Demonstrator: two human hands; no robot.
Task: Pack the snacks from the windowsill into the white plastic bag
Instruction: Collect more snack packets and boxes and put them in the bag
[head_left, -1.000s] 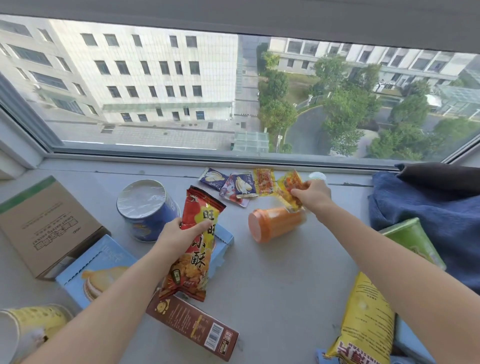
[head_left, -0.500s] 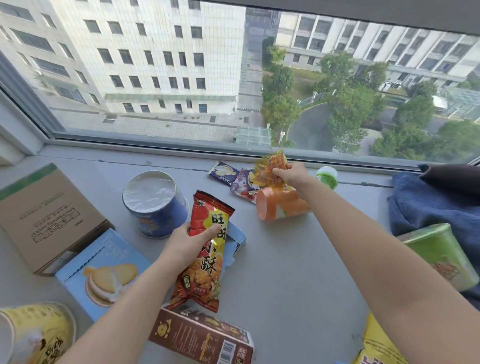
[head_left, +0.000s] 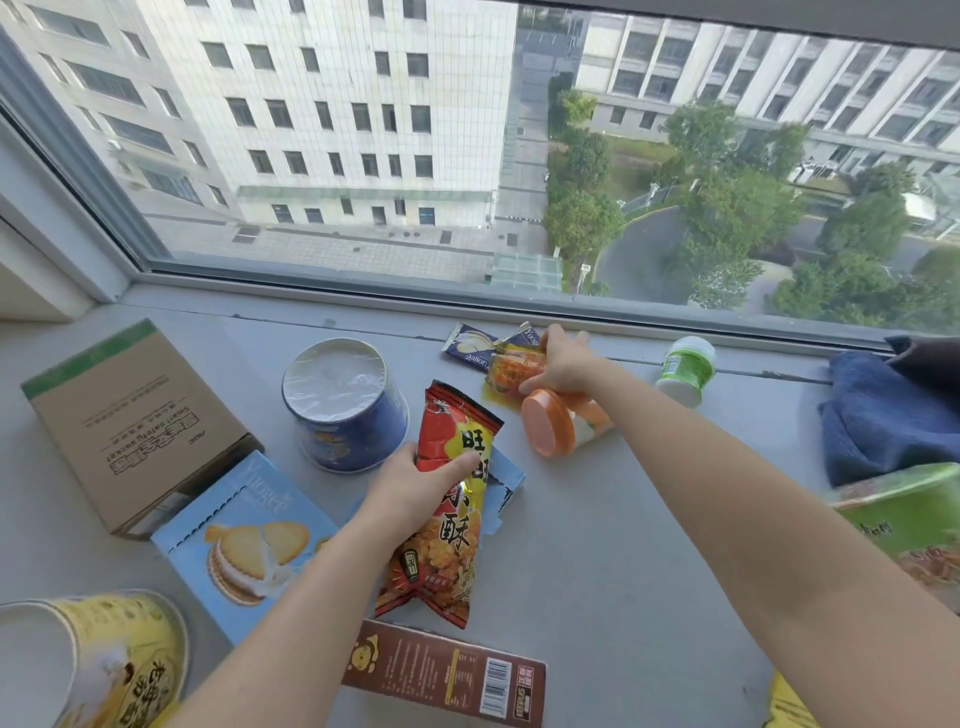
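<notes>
Left hand (head_left: 415, 483) grips red snack bag (head_left: 447, 504) lengthwise toward window, right hand (head_left: 561, 364) pinches orange packets (head_left: 511, 371)

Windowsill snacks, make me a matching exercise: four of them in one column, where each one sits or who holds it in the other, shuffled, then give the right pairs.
Things:
1. red snack bag
2. orange-lidded jar
3. green-labelled white bottle
4. brown box

Places or states:
A. upright near the window frame, beside the blue cloth
B. flat at the near edge, barcode up
C. gripped by the left hand
D. on its side, just below the right hand

Pairs: 1-C, 2-D, 3-A, 4-B
</notes>
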